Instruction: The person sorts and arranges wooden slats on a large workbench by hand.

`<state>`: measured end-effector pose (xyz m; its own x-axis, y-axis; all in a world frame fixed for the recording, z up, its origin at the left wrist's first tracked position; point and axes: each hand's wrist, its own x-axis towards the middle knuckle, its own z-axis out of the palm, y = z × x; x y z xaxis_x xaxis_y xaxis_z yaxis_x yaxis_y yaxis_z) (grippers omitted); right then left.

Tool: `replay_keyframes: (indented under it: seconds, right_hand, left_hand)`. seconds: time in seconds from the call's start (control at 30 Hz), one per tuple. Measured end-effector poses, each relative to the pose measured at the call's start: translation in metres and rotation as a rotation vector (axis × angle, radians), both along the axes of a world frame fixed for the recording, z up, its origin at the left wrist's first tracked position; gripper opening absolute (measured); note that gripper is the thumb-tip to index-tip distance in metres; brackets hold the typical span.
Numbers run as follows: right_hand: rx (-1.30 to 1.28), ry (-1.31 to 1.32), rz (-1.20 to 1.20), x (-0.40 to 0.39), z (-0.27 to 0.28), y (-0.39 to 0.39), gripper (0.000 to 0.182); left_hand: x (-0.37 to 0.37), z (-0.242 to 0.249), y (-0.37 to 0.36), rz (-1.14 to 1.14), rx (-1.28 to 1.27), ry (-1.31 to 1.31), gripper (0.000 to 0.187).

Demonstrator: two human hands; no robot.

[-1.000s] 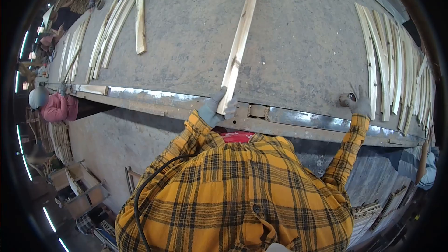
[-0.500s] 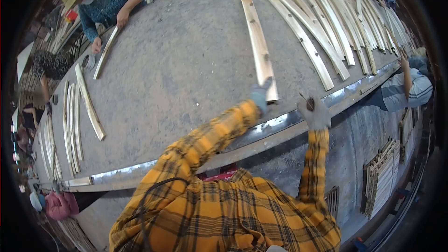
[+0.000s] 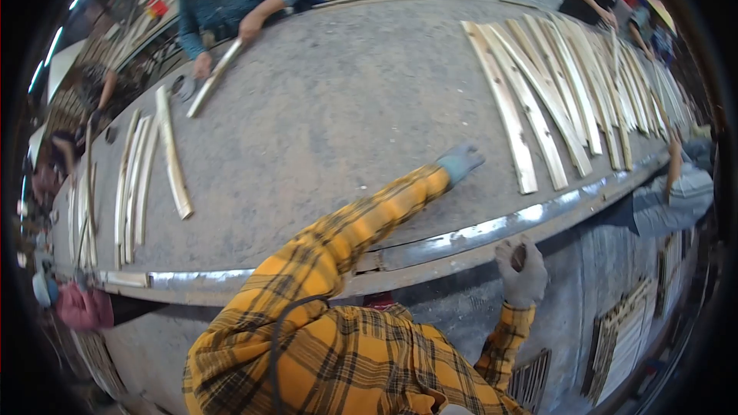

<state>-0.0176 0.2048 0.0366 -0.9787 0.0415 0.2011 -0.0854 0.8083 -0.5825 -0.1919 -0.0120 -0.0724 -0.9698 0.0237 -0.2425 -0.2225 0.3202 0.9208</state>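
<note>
Reaching across the grey table (image 3: 330, 131), the gloved left hand (image 3: 461, 164) is open, its slightly blurred fingers pointing toward the nearest wooden strip (image 3: 507, 119), a short way apart from it. That strip lies flat at the near end of a row of other strips (image 3: 573, 84), while the gloved right hand (image 3: 523, 273), just outside the table's metal edge (image 3: 492, 229), curls around a small dark object (image 3: 519, 257).

Looks forward and steeply down from the wearer's head, close above the left hand (image 3: 461, 163) and right hand (image 3: 523, 270). Curves at the rim, wide-angle, darkening to black. Takes in the tabletop (image 3: 330, 100) far beyond and to both sides of the left hand, plus floor (image 3: 596, 277) beside the right hand.
</note>
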Motion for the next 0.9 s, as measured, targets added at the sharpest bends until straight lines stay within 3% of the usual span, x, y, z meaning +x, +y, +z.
replay_keyframes:
  seconds: [0.1, 0.17, 0.27, 0.3, 0.37, 0.43, 0.47, 0.5, 0.53, 0.63, 0.73, 0.8, 0.9]
  right_hand:
    - [0.141, -0.075, 0.274, -0.014, 0.007, -0.087, 0.050]
    - [0.148, -0.136, 0.464, -0.007, 0.004, -0.164, 0.049]
    - [0.011, -0.280, 0.773, 0.022, -0.007, -0.276, 0.049]
    - [0.013, -0.321, 0.802, 0.014, 0.011, -0.279, 0.049]
    - [0.160, -0.205, 0.972, 0.044, 0.003, -0.352, 0.049]
    - [0.225, -0.203, 0.984, 0.070, -0.005, -0.411, 0.050]
    - [0.298, -0.222, 0.974, 0.085, -0.009, -0.436, 0.051]
    - [0.295, -0.206, 0.977, 0.096, -0.016, -0.456, 0.051]
    - [0.303, -0.311, 0.946, 0.092, 0.005, -0.473, 0.054]
    - [0.380, -0.350, 0.843, 0.107, -0.018, -0.501, 0.059]
    - [0.503, -0.356, 0.661, 0.120, -0.008, -0.503, 0.062]
    - [0.528, -0.362, 0.545, 0.124, 0.028, -0.517, 0.063]
    - [0.345, -0.303, 0.576, 0.148, 0.044, -0.568, 0.067]
  left_hand:
    - [0.100, -0.006, -0.114, 0.155, 0.169, -0.251, 0.029]
    - [0.180, -0.024, -0.208, 0.340, -0.016, -0.148, 0.027]
    - [0.299, 0.034, -0.313, 0.765, -0.509, -0.226, 0.025]
    - [0.311, 0.056, -0.316, 0.886, -0.635, -0.271, 0.024]
    - [0.370, 0.055, -0.392, 1.021, -0.770, -0.294, 0.029]
    - [0.420, 0.064, -0.446, 1.118, -1.015, -0.296, 0.035]
    - [0.439, 0.069, -0.468, 1.133, -1.018, -0.289, 0.035]
    - [0.455, 0.074, -0.490, 1.170, -1.151, -0.370, 0.039]
    - [0.461, 0.112, -0.515, 1.136, -1.289, -0.531, 0.042]
    - [0.506, 0.102, -0.591, 1.142, -1.386, -0.510, 0.045]
    - [0.528, 0.094, -0.645, 1.162, -1.425, -0.479, 0.045]
    - [0.530, 0.117, -0.670, 1.115, -1.400, -0.507, 0.045]
    - [0.544, 0.106, -0.698, 0.965, -1.020, -0.674, 0.052]
